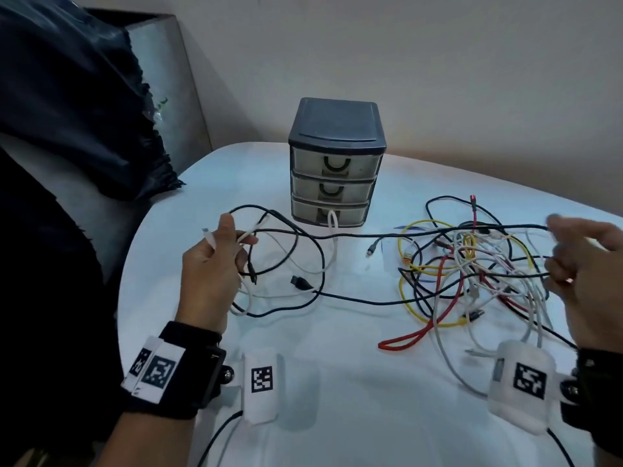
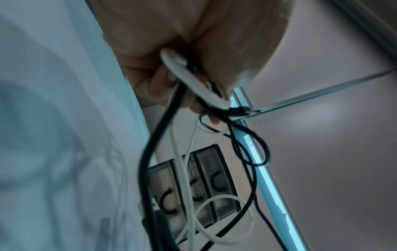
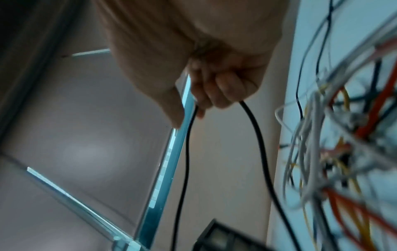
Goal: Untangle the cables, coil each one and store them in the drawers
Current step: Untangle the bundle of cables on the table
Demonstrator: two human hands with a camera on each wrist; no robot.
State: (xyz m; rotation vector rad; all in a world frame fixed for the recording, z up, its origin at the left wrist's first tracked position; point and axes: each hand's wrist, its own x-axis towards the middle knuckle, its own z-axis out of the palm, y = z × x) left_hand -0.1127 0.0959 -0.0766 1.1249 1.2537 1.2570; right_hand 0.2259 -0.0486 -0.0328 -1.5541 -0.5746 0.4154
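Observation:
A tangle of red, yellow, white and black cables (image 1: 472,271) lies on the right of the white table (image 1: 337,382). My left hand (image 1: 215,261) grips loops of a white cable (image 2: 193,81) and a black cable (image 2: 150,161) left of the drawer unit. My right hand (image 1: 580,271) holds a long black cable (image 3: 187,152) that stretches across the table (image 1: 371,234) towards the left hand. The small grey unit with three translucent drawers (image 1: 335,163) stands at the back centre, all drawers closed. A white cable (image 1: 333,230) hangs from the lowest drawer.
A dark cloth (image 1: 67,96) drapes over a grey chair (image 1: 161,62) at the left. White marker pads (image 1: 263,382) (image 1: 519,382) lie near the table's front edge. A black USB plug (image 1: 300,283) rests on the table between the hands.

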